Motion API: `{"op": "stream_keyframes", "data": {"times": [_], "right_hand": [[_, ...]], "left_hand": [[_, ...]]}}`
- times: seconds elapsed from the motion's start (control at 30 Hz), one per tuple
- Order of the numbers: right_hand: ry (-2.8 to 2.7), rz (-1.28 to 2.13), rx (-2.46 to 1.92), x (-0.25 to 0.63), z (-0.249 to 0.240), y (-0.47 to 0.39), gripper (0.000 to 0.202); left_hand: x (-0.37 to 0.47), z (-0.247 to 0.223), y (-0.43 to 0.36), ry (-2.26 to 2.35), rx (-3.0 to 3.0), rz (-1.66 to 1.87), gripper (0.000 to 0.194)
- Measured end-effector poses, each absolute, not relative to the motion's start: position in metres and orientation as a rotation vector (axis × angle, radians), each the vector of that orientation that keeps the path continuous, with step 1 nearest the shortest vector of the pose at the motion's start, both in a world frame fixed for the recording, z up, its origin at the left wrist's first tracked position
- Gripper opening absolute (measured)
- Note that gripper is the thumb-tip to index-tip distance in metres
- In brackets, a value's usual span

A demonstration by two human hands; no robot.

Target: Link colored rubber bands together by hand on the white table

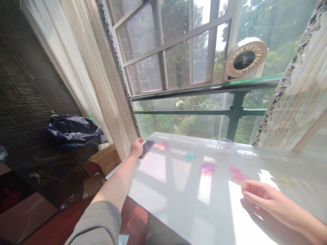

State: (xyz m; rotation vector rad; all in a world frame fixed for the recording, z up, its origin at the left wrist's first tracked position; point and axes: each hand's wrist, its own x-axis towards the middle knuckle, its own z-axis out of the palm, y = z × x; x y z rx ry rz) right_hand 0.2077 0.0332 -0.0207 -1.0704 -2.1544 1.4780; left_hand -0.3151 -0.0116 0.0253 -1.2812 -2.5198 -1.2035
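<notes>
Well, in the head view the left hand is at the far left edge of the white table, its fingers closed around the side of a dark phone. Whether the phone is lifted or resting on the tabletop, I cannot tell. The right hand is over the right part of the table, fingers loosely curled, with a small gap between thumb and fingers (nothing shows in it). Its fingertips are just beside a pink tangle of small pieces.

Left of that tangle lies a magenta cluster, then a small teal cluster, then an orange-and-pink cluster near the phone. A faint yellowish cluster lies beyond the right hand, washed out by glare. Toward the window side stand a clear cup and, just to its right, a shallow clear dish. A round white device is above the green railing by the window. At left, a dark blue bag is near an open cardboard box.
</notes>
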Motion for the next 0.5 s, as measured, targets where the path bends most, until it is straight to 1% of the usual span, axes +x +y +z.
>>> {"op": "stream_keyframes", "data": {"times": [0.13, 0.23, 0.37, 0.43, 0.5], "right_hand": [[-2.144, 1.492, -1.051, 0.209, -0.024, 0.034, 0.030], [-2.131, 1.503, -1.043, 0.208, -0.023, 0.034, 0.029], [-2.118, 1.519, -1.047, 0.205, -0.020, 0.033, 0.033], [-2.138, 1.507, -1.047, 0.204, -0.019, 0.032, 0.033], [-2.150, 1.435, -1.054, 0.203, -0.018, 0.030, 0.033]], "left_hand": [[-0.306, 0.031, -0.017, -2.456, -1.187, -1.296, 0.034], [-0.280, 0.034, -0.015, -2.415, -1.273, -1.320, 0.030], [-0.216, 0.033, -0.010, -2.320, -1.743, -1.241, 0.017], [-0.176, 0.034, -0.009, -2.149, -2.197, -1.049, 0.018], [-0.137, 0.037, -0.009, -1.979, -2.490, -0.877, 0.018]]}}
